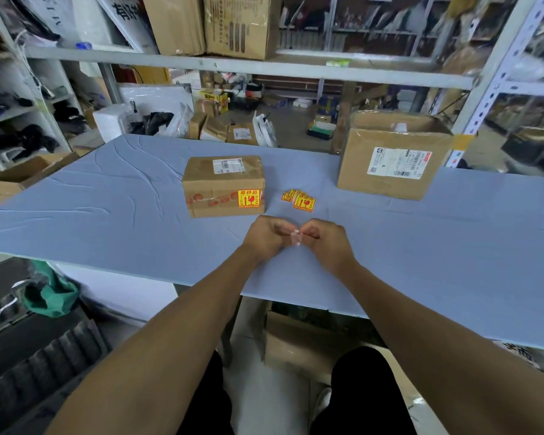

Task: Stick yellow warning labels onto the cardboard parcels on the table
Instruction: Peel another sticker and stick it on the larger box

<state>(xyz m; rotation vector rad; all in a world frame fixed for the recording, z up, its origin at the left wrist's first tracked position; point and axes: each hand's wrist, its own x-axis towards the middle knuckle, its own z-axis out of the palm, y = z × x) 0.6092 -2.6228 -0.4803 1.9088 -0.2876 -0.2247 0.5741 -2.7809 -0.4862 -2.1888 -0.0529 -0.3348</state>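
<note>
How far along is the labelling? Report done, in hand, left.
Done: the small parcel carries a yellow label. In hand: left hand and right hand pinch a small sticker piece between them. Left: the large parcel shows no yellow label; spare labels wait.

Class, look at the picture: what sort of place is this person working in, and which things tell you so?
Probably a warehouse packing room: metal shelving stacked with cartons, cardboard parcels bearing shipping labels on the table, and more packages heaped on the floor behind.
</note>
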